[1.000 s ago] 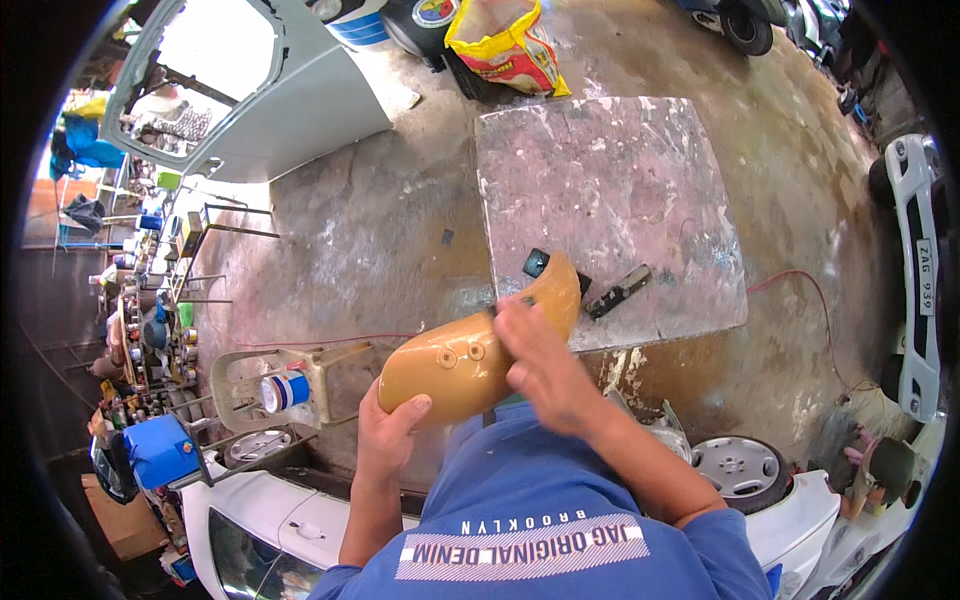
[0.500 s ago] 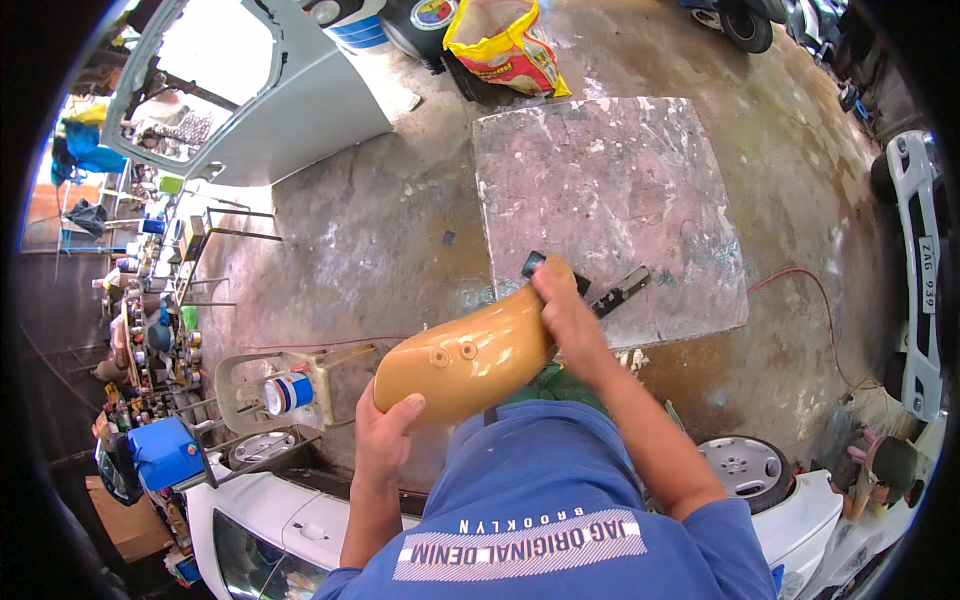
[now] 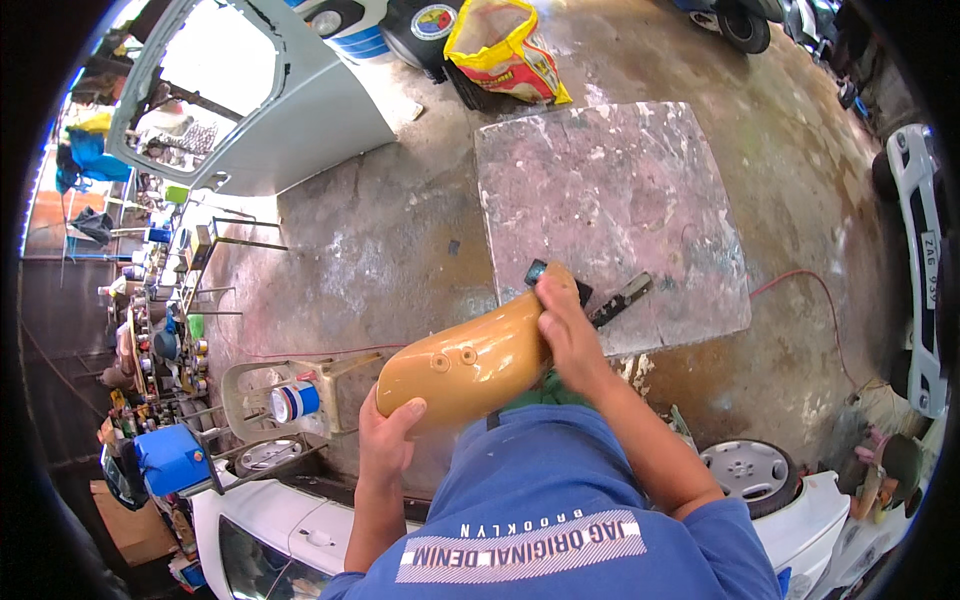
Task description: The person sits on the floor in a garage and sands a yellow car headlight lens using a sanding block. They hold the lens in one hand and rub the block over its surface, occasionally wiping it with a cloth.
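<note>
My left hand (image 3: 392, 430) grips the lower left end of a glossy tan curved panel (image 3: 468, 365), thumb on its upper face. The panel is long and rounded like a vehicle body part, with two round recessed holes in its face. It is held tilted before my waist, its right end higher. My right hand (image 3: 572, 325) is closed about that right end, its fingers partly hidden. A dark block-shaped piece (image 3: 537, 270) shows just beyond this end. Beside my right hand, a long black tool or strip (image 3: 622, 300) lies on a paint-spattered board (image 3: 610, 190).
A grey car door (image 3: 300, 120) stands at the far left. Beyond the board is a yellow and red bag (image 3: 505, 55). Left of me sit a plastic chair (image 3: 330, 395) with a paint can (image 3: 295, 401) and a blue container (image 3: 172, 460). A red hose (image 3: 815, 285) runs right.
The panel stays in both hands in nearly the same place. My right hand has shifted slightly downward along its end, and its fingers look straighter. The whole view has moved a little.
</note>
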`<state>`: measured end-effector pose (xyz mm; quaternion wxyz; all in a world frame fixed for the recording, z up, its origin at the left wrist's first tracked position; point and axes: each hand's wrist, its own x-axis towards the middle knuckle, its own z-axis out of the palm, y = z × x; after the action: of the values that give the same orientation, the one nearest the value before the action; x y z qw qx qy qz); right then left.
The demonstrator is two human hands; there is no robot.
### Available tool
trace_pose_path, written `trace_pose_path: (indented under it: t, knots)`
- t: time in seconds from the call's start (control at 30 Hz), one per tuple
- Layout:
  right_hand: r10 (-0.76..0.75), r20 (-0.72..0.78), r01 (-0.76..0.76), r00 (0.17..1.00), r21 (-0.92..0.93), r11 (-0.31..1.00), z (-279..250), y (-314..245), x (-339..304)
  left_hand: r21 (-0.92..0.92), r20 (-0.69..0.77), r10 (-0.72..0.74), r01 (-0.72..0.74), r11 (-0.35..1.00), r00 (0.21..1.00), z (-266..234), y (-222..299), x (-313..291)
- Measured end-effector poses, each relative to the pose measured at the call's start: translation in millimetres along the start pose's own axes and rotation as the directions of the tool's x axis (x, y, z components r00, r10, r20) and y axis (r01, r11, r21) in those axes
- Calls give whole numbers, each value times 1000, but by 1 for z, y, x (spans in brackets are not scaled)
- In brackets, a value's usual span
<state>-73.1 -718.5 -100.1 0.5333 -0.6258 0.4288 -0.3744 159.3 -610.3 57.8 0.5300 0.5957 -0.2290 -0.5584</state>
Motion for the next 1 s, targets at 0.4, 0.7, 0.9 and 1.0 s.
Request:
trace_pose_path:
  t: [0.4, 0.7, 0.9, 1.0]
  knots:
    - [-143, 94, 154, 985, -120, 981, 0, -44, -22, -14, 31, 17, -16, 1000, 999, 2, 2, 2]
    - [-255, 167, 290, 952, -242, 926, 7, -96, -21, 23, 64, 4, -5, 1000, 998, 28, 15, -2]
    - [43, 142, -141, 989, 816, 560, -21, -114, -6, 5, 53, -37, 37, 999, 998, 35, 17, -7]
    - [153, 39, -113, 987, 855, 507, -34, -143, -8, -57, 107, -51, 57, 997, 993, 36, 17, -9]
